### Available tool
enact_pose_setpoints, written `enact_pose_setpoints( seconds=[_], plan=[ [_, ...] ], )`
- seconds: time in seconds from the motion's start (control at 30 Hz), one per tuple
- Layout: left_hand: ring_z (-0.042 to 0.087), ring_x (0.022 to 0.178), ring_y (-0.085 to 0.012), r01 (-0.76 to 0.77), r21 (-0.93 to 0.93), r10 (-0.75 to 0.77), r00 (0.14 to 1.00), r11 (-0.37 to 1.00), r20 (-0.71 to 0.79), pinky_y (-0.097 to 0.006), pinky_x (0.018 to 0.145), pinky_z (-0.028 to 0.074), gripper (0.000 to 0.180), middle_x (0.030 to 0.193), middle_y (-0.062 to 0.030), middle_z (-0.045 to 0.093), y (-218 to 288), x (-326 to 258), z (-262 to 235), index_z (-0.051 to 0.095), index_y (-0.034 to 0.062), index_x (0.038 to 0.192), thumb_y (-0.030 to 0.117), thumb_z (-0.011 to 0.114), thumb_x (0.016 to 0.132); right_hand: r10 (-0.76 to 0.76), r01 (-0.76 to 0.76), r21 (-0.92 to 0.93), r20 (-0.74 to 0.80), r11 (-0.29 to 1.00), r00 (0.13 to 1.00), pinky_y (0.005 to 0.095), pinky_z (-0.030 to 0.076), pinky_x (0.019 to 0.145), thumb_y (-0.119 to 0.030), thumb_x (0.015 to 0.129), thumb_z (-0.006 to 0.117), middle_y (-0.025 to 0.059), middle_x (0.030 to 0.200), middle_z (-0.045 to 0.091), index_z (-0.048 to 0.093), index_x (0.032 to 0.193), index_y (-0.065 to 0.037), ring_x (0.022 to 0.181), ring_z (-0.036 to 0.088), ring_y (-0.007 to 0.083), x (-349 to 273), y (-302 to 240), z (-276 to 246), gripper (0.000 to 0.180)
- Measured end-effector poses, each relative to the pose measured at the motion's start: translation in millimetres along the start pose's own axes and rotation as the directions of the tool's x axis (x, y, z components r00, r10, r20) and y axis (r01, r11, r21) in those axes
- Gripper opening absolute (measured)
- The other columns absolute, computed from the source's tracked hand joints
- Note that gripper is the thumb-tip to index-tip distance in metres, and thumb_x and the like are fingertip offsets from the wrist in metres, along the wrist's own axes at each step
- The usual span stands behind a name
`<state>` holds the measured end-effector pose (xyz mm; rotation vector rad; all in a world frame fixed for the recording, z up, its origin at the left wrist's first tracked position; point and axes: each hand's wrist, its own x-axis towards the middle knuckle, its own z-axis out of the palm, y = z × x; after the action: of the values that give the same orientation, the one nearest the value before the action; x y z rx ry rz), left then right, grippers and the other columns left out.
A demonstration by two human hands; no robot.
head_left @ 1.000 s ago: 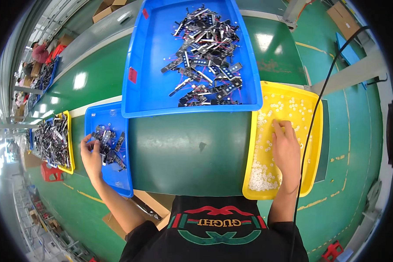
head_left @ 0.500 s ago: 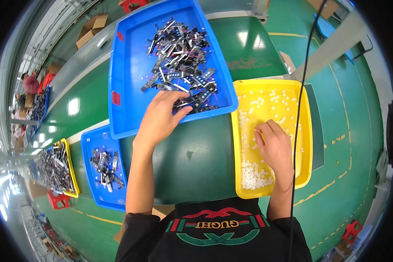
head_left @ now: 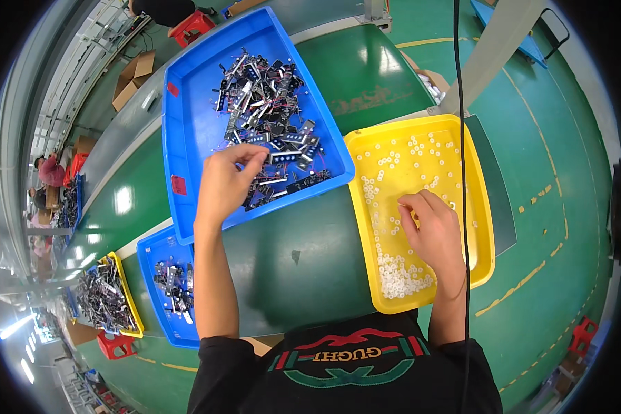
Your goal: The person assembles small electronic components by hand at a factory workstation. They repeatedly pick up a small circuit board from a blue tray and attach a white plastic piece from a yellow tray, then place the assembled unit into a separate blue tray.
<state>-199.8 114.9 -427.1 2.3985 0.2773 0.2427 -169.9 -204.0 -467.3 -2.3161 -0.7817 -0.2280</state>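
Note:
My left hand is over the near part of the large blue tray, thumb and forefinger pinched at the end of a small black circuit-board piece with a row of pale dots. Around it lies a heap of similar black and silver electronic parts with thin pinkish wires. My right hand hovers inside the yellow tray, fingers curled and thumb near the forefinger. What its fingertips hold, if anything, is too small to make out. Small white rings pile up at the tray's near end and lie scattered farther off.
A smaller blue tray with a few black parts sits left of my forearm. Beyond it is another yellow tray full of parts. A black cable hangs across the right side. A metal post rises behind the yellow tray.
My left thumb and forefinger have closed on the black circuit-board piece, which now stands out from the heap. My right hand stays over the yellow tray, little changed. The whole view has turned slightly.

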Motion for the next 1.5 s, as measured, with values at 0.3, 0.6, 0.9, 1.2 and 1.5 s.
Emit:
enact_pose_setpoints(
  seconds=[0.3, 0.6, 0.9, 1.2, 1.5],
  plan=[
    [0.066, 0.075, -0.0186, 0.175, -0.898, -0.227, 0.970, 0.405, 0.086, -0.027, 0.069, 0.057, 0.042, 0.101, -0.0137, 0.063, 15.8, -32.0, -12.7, 0.049, -0.0092, 0.126, -0.005, 0.058, 0.085, 0.018, -0.012, 0.374, -0.011, 0.927, 1.000, 0.0292, 0.048, 0.055, 0.009, 0.073, 0.064, 0.0092, 0.081, 0.062, 0.062, 0.087, -0.003, 0.064, 0.061, 0.0230, 4.8, -19.1, -1.7, 0.018],
    [0.063, 0.085, -0.0282, 0.282, -0.958, 0.170, 0.948, -0.053, 0.269, -0.035, 0.071, 0.054, 0.063, 0.112, -0.0180, 0.056, 55.7, -86.7, 39.7, 0.037, -0.0006, 0.135, -0.014, 0.057, 0.078, 0.055, -0.128, 0.857, 0.116, 0.499, 0.992, 0.0211, 0.042, 0.054, 0.005, 0.079, 0.068, 0.0041, 0.081, 0.064, 0.065, 0.095, -0.001, 0.059, 0.054, 0.0063, 10.4, -54.2, 7.8, 0.017],
    [0.059, 0.074, -0.0186, 0.190, -0.981, 0.060, 0.980, 0.031, 0.191, -0.030, 0.064, 0.049, 0.043, 0.095, -0.0119, 0.060, 76.8, -106.6, 42.6, 0.048, -0.0002, 0.112, -0.001, 0.071, 0.076, 0.221, -0.365, 0.927, 0.341, 0.079, 0.914, 0.0193, 0.043, 0.056, 0.001, 0.086, 0.064, 0.0030, 0.082, 0.065, 0.064, 0.103, 0.003, 0.065, 0.055, 0.0054, 6.2, -68.9, -0.1, 0.017],
    [0.043, 0.059, -0.0133, -0.010, -0.937, -0.098, 0.994, 0.348, -0.047, -0.028, 0.050, 0.034, 0.026, 0.071, -0.0033, 0.046, 79.6, -115.4, 39.9, 0.046, 0.0046, 0.086, 0.007, 0.072, 0.079, 0.066, -0.284, 0.959, 0.283, 0.009, 0.957, 0.0203, 0.042, 0.057, 0.004, 0.085, 0.063, 0.0075, 0.091, 0.060, 0.063, 0.102, 0.003, 0.068, 0.055, 0.0083, -2.1, -84.0, 9.0, 0.016],
    [0.049, 0.064, -0.0044, -0.133, -0.935, -0.040, 0.987, 0.330, -0.155, -0.018, 0.050, 0.036, 0.025, 0.078, -0.0046, 0.057, 72.7, -116.8, 42.9, 0.050, 0.0033, 0.092, -0.008, 0.069, 0.079, -0.022, -0.277, 0.961, 0.277, -0.005, 0.961, 0.0214, 0.044, 0.061, 0.007, 0.085, 0.062, 0.0081, 0.097, 0.057, 0.061, 0.101, 0.004, 0.074, 0.056, 0.0089, -1.7, -89.3, 8.6, 0.016]
  ],
)
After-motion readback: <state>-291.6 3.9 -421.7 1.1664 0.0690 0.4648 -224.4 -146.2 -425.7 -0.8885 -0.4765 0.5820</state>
